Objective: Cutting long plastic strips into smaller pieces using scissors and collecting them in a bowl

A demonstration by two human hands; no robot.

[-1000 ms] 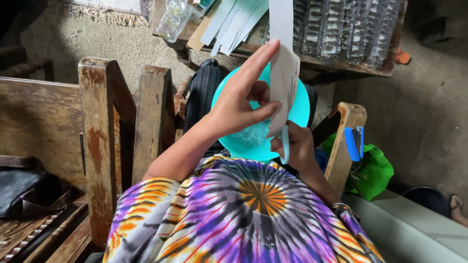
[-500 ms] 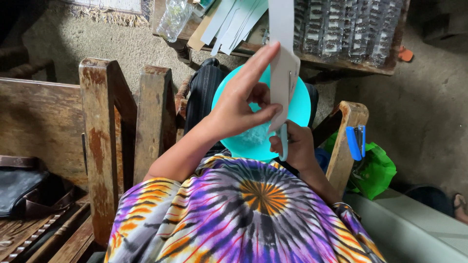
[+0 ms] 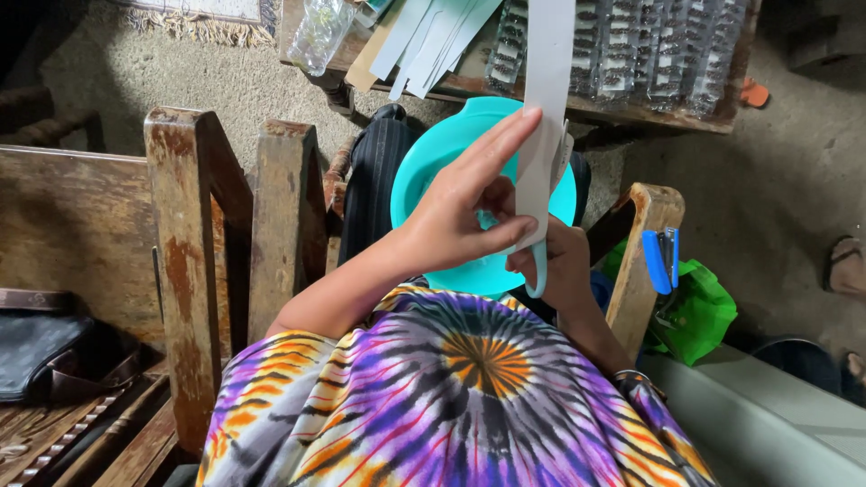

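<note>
In the middle of the frame I see my left hand (image 3: 460, 212) pinching a long grey strip (image 3: 548, 108) that runs up to the top edge. The thumb and curled fingers close on the strip's lower part, while the forefinger lies stretched along it, its tip touching the strip higher up. My right hand (image 3: 564, 271) sits just right of and below the left, closed around the pale blue handle of scissors (image 3: 538, 266); the handle loop hangs down under the fingers. I cannot tell how far the blades are open, since the strip and the left hand cover them.

Both hands are above a teal bowl (image 3: 433, 171), which rests in my lap at frame centre. Below it, my tie-dye shirt (image 3: 451, 397) fills the lower middle of the frame.

At the upper centre more strips (image 3: 428, 41) lie fanned on a low table (image 3: 631, 113), beside rows of clear packets (image 3: 649, 50). A blue stapler (image 3: 661, 261) rests on the wooden armrest (image 3: 636, 261) at the right, with a green bag (image 3: 704, 307) just beyond it. A dark bag (image 3: 45, 347) lies at the lower left.
</note>
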